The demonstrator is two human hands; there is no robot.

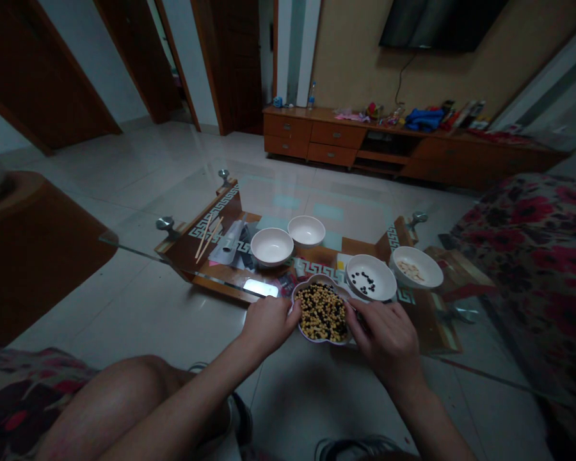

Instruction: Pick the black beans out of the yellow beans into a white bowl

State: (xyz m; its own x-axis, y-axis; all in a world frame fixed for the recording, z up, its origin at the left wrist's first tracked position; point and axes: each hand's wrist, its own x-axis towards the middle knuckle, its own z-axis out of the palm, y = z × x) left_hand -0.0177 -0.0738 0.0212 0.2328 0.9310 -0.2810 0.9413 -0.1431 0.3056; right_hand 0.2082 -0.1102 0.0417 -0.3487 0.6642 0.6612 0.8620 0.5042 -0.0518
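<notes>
Between my two hands is a scalloped dish (312, 339) full of mixed yellow and black beans (322, 310), at the near edge of the glass table. My left hand (271, 323) grips its left rim, thumb over the edge. On the opposite side my right hand (384, 336) pinches the right rim. Just beyond stands a white bowl (384, 282) with several black beans in it. Right of that, another white bowl (425, 262) holds pale, flat pieces. Two more white bowls, one nearer (271, 248) and one farther (306, 232), show nothing inside.
Chopsticks (208, 240) lie at the left of the glass table (139, 224), near a clear plastic bag (230, 243). A long wooden cabinet (336, 134) with clutter on top runs along the far wall. Flowered sofa fabric (532, 224) is at the right.
</notes>
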